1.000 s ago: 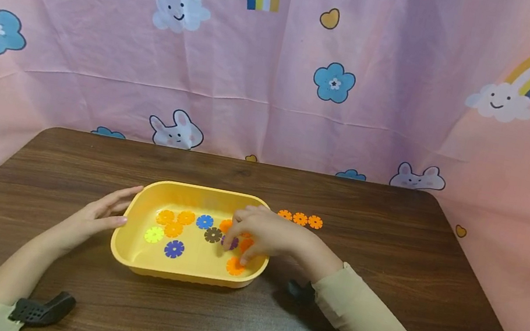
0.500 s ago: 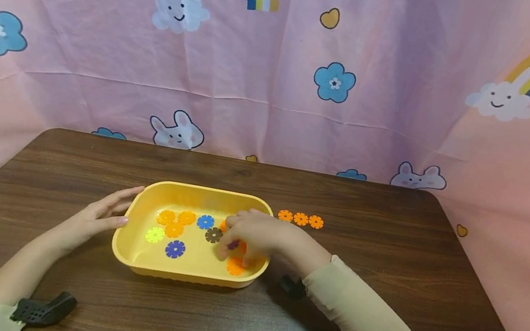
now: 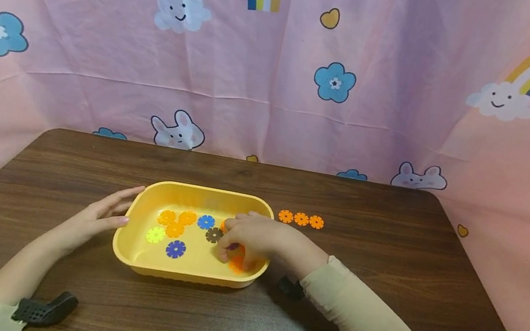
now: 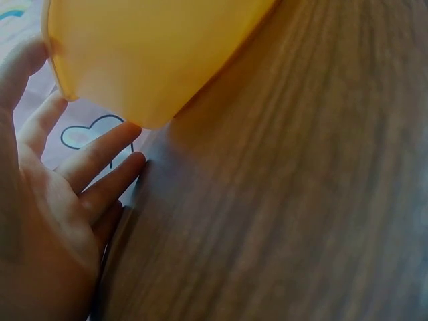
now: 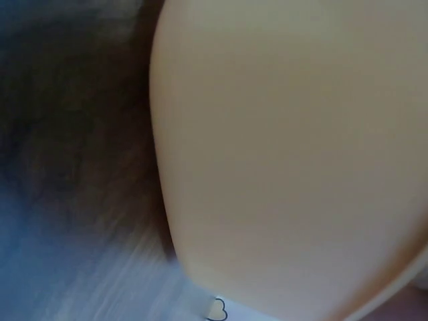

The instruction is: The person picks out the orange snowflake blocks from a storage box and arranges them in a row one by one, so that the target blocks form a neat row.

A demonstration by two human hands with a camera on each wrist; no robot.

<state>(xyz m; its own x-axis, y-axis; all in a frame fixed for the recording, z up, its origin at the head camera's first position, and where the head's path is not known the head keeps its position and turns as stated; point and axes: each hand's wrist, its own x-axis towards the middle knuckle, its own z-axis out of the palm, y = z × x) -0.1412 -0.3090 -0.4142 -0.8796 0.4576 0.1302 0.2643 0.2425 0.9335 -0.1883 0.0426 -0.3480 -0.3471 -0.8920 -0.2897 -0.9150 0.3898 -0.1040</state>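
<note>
My left hand (image 3: 98, 217) rests its fingertips against the left end of a yellow plastic basin (image 3: 181, 276), fingers extended. In the left wrist view the left hand (image 4: 57, 194) has its thumb and fingertips at the basin's (image 4: 154, 60) rim and outer wall. My right hand (image 3: 254, 239) reaches into the basin's right end, fingers bent down over an orange snowflake disc (image 3: 236, 265) and a purple disc (image 3: 232, 247). I cannot tell whether it pinches one. Nearby lie a brown disc (image 3: 214, 234) and a blue disc (image 3: 206, 222). The right wrist view shows mostly the basin's wall (image 5: 281, 154), with the hand out of sight.
Further left in the basin are orange-yellow discs (image 3: 174, 229), a lime disc (image 3: 155, 235) and a dark violet disc (image 3: 175, 249). Three orange discs (image 3: 301, 219) lie in a row on the brown wooden table (image 3: 367, 219), right of the basin. A patterned pink curtain (image 3: 238, 78) hangs behind.
My right hand has shifted slightly left and lower in the basin, and its fingers now partly cover the nearest orange disc. The left hand stays at the rim.
</note>
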